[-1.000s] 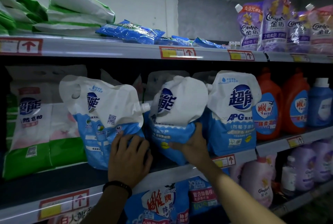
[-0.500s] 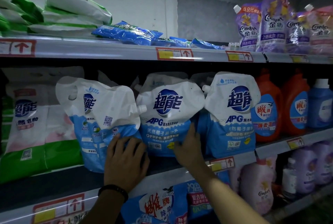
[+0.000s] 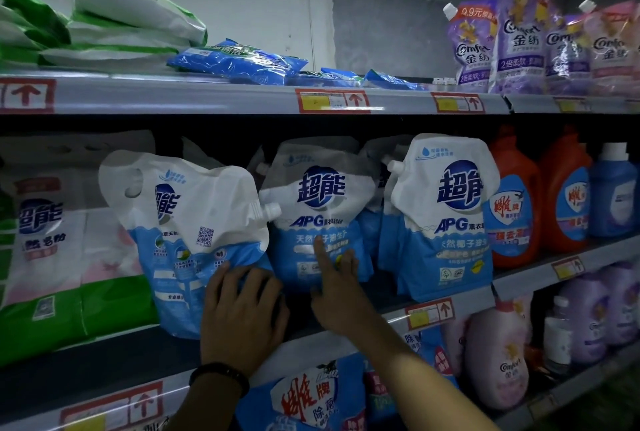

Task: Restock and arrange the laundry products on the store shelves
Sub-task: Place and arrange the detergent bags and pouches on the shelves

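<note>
- Blue-and-white refill pouches of laundry detergent on the middle shelf (image 3: pixel 346 337): middle pouch (image 3: pixel 320 215) upright and facing front, left pouch (image 3: pixel 187 236) twisted sideways with its spout cap (image 3: pixel 268 211) poking toward the middle one, right pouch (image 3: pixel 446 219) upright and squared
- Best handled low: press on the full, heavy bottom part of a pouch, not the limp white top, which would only crumple
- Worth turning the left pouch until its logo faces out like its two neighbours, then lining all three bases up just behind the shelf lip
- Advisable to steady one pouch while shifting the next, since soft pouches slump and can tip off the edge
- Left hand (image 3: pixel 242 316) laid flat against the lower corner of the left pouch, fingers spread apart and curved over the film, not clamped; dark wristband (image 3: pixel 218 377) on the wrist, forearm rising from below
- Right hand (image 3: pixel 337 295) raised at the front of the middle pouch, index finger (image 3: pixel 320 254) stretched up and resting on the blue label, other fingers loosely curled near it, gripping nothing
- Likely a last nudge or check on the middle pouch, judging by the single pointing finger
- Orange detergent jugs (image 3: pixel 512 208) well to the right, no part of this step
</note>
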Motion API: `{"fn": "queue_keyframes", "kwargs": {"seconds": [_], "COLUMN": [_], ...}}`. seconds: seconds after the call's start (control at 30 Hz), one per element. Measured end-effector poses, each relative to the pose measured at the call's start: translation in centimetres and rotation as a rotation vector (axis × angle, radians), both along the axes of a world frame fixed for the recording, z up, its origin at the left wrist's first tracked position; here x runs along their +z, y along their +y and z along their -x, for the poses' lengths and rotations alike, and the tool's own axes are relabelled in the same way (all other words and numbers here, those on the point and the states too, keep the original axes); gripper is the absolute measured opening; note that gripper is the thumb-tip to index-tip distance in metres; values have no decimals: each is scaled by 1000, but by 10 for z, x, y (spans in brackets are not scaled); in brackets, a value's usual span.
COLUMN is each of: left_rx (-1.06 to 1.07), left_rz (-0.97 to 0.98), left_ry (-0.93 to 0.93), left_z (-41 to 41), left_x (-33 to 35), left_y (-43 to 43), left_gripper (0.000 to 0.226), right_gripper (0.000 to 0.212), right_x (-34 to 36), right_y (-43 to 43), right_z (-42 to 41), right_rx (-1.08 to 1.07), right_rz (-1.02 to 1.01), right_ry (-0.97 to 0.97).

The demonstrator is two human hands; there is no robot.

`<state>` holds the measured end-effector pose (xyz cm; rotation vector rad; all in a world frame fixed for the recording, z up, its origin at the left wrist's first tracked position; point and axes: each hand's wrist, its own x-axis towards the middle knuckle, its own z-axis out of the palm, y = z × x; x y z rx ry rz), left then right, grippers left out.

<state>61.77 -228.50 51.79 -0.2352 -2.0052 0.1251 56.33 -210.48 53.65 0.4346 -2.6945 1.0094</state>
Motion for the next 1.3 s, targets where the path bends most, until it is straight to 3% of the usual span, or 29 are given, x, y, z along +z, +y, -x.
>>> {"fn": "queue_keyframes", "kwargs": {"seconds": [0.3,0.43,0.53,0.63,0.73,0.83,1.0,1.3], "left_rx": [-10,-20,-67,-244,-451,-467,-267,-295], "left_rz": [0,-11,-1,-29,-178,-330,-657,-912], "left_ry": [13,-6,-25,-53,-84,-58,-76,-260], "left_z": [0,-1,-4,-6,-25,-50,-73,-76], "left_x": [0,0,1,1,3,6,-1,-5], "left_y": [2,1,0,-10,-21,-23,-20,2], "left_gripper": [20,20,18,14,17,18,53,106], "right_gripper": [122,121,109,80,60,53,31,48], "right_x": [2,19,16,7,12,24,53,98], "right_y": [6,15,12,-6,-21,-33,-68,-76], "right_z": [23,20,7,-18,-42,-56,-66,-71], "right_rx": [-38,9,19,15,76,105,143,3], "right_rz": [-108,-83,-17,85,245,426,508,391], "right_ry": [-78,-227,-220,-77,9,52,102,193]}}
